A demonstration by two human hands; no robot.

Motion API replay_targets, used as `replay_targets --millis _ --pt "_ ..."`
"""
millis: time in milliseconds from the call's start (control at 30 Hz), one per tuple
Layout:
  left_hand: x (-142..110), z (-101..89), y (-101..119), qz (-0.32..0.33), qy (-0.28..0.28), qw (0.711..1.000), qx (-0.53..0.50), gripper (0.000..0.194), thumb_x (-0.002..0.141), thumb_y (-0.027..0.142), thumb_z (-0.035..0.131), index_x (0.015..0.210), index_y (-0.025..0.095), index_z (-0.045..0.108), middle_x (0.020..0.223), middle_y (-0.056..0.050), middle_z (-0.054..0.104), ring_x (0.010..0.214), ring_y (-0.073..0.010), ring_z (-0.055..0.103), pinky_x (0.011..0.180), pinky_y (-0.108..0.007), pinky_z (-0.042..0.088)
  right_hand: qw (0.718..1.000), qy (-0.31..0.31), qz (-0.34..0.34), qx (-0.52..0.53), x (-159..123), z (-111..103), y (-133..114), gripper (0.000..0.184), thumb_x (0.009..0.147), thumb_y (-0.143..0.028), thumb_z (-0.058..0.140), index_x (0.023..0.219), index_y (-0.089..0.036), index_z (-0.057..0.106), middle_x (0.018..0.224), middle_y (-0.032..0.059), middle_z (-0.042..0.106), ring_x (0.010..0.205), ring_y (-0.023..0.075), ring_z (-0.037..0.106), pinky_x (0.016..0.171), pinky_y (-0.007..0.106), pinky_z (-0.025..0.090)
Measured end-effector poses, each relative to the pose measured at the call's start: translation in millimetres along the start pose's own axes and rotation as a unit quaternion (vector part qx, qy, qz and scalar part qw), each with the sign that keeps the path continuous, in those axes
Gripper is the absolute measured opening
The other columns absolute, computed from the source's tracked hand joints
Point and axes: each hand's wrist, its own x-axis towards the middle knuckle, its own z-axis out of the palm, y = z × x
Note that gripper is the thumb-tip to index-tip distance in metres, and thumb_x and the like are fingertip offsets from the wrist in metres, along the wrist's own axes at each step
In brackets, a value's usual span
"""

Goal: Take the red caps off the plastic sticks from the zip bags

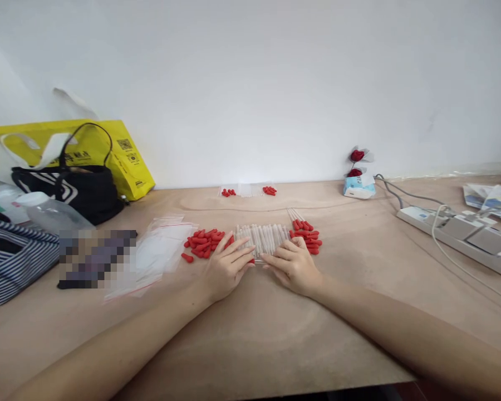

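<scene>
My left hand [229, 266] is closed in a pinch around a red rubber bulb [251, 260], mostly hidden by the fingers. Facing it, my right hand [294, 265] pinches a thin clear dropper tube [259, 262] whose end meets the bulb. Just beyond my fingertips lies a row of clear dropper tubes [265, 238]. Loose red bulbs [202, 243] are heaped beside my left hand. Close to my right hand is a pile of droppers with red bulbs fitted [307, 236], some with their tubes pointing away toward the wall.
Clear zip bags [161, 253] lie left of the loose bulbs. Bagged droppers [246, 191] rest near the wall. A yellow bag [129, 159], black bag [94, 192] and striped pouch [20, 262] stand left. A power strip [459, 234] with cords is at right, near a tissue pack [359, 187].
</scene>
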Motion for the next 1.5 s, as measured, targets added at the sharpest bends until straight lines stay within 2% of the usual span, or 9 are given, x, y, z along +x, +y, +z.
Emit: replay_targets --millis 267,533,700,867,967,1033,1167,1300,1500 --pt "1 -11.8 2 0.036 -0.015 0.999 0.021 0.015 0.083 0.02 0.049 0.078 0.02 0.063 0.098 -0.001 0.067 0.103 -0.0226 0.056 0.102 -0.059 0.002 0.994 0.009 -0.075 -0.078 1 -5 -2 0.016 0.082 -0.025 0.048 0.076 -0.02 0.063 0.051 -0.0041 0.052 0.062 0.0103 0.039 0.076 0.034 0.02" --pt "3 -17.3 8 0.043 -0.028 0.998 0.031 0.017 0.083 0.017 0.047 0.078 0.02 0.063 0.098 0.001 0.067 0.103 -0.0223 0.055 0.102 -0.06 0.003 0.993 0.024 -0.086 -0.078 0 -4 -2 0.015 0.082 -0.025 0.048 0.077 -0.021 0.062 0.051 -0.0048 0.053 0.063 0.0104 0.04 0.077 0.035 0.021" --pt "-2 -17.9 4 0.041 -0.01 0.999 0.032 0.021 0.082 0.012 0.045 0.079 0.022 0.063 0.096 0.002 0.067 0.101 -0.0212 0.056 0.102 -0.058 0.012 0.994 0.023 -0.084 -0.063 -5 -9 1 0.013 0.081 -0.024 0.049 0.078 -0.021 0.061 0.053 -0.0041 0.055 0.065 0.0113 0.043 0.076 0.034 0.024" --pt "-19 -18.2 -12 -0.028 0.035 0.998 0.038 0.013 0.08 0.017 0.051 0.082 0.021 0.063 0.094 -0.003 0.065 0.088 -0.0194 0.056 0.083 -0.042 0.043 0.998 0.024 0.041 -0.044 -13 -17 15 0.016 0.082 -0.023 0.047 0.082 -0.019 0.062 0.061 -0.0008 0.057 0.065 0.0121 0.045 0.07 0.03 0.027" --pt "-21 -19.9 -16 -0.063 0.045 0.997 0.003 0.017 0.083 0.018 0.047 0.092 0.02 0.061 0.085 -0.005 0.059 0.074 -0.0131 0.055 0.065 -0.026 0.048 0.991 0.009 0.122 -0.055 -10 -12 22 0.02 0.082 -0.021 0.043 0.092 -0.019 0.061 0.065 0.0008 0.057 0.067 0.0134 0.048 0.067 0.028 0.028" --pt "-16 -22.5 -19 -0.106 0.054 0.993 -0.002 0.021 0.084 0.019 0.043 0.098 0.019 0.059 0.083 -0.005 0.055 0.073 -0.0122 0.054 0.066 -0.025 0.048 0.986 0.0 0.146 -0.075 -4 -6 26 0.021 0.081 -0.019 0.042 0.092 -0.018 0.059 0.067 0.0014 0.058 0.069 0.0142 0.049 0.066 0.028 0.028" --pt "-11 -31.0 -37 -0.233 0.039 0.972 0.012 0.027 0.082 0.023 0.041 0.103 0.016 0.056 0.089 -0.007 0.055 0.082 -0.0163 0.055 0.073 -0.03 0.048 0.979 -0.005 0.157 -0.132 8 8 35 0.017 0.081 -0.018 0.041 0.077 -0.016 0.058 0.069 0.0021 0.06 0.071 0.0147 0.05 0.068 0.028 0.026" --pt "-16 -36.8 -57 -0.354 0.01 0.935 -0.012 0.029 0.074 0.028 0.047 0.098 0.015 0.056 0.082 -0.005 0.058 0.066 -0.0139 0.055 0.058 -0.025 0.048 0.974 -0.017 0.135 -0.18 13 16 39 0.018 0.079 -0.018 0.043 0.071 -0.017 0.059 0.07 0.0027 0.061 0.072 0.0154 0.049 0.069 0.03 0.023" --pt "-20 -33.8 -66 -0.4 -0.012 0.916 -0.035 0.03 0.071 0.036 0.051 0.092 0.016 0.056 0.077 -0.003 0.061 0.064 -0.014 0.056 0.06 -0.026 0.048 0.973 -0.06 0.126 -0.183 12 12 32 0.019 0.079 -0.028 0.047 0.081 -0.02 0.064 0.071 0.0037 0.061 0.075 0.0172 0.048 0.071 0.034 0.02"
